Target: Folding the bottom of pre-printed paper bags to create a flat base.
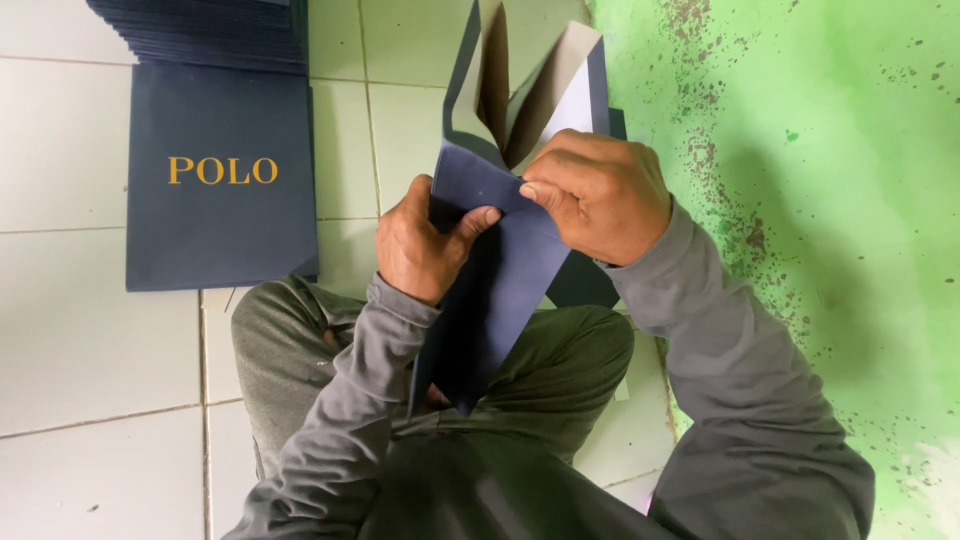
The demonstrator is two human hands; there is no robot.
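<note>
The white tiled floor (90, 340) fills the left half of the frame, and a green, brown-speckled wall (830, 200) fills the right. At upper left lies a stack of flat navy paper bags (220, 190), gold lettering on the top one.

In the centre, over your crossed legs, you hold a navy paper bag (500, 290) that is half formed: its far end gapes open near the top edge, showing the pale inside, while a folded flap lies under your fingers.

Your right hand (600, 195) pinches that flap from above, fingers curled tight on the paper. Your left hand (425, 245) grips the bag's left edge, thumb pressed onto the flap.

You look to be creasing a fold. The next press calls for keeping both edges lined up while you run the crease flat.
</note>
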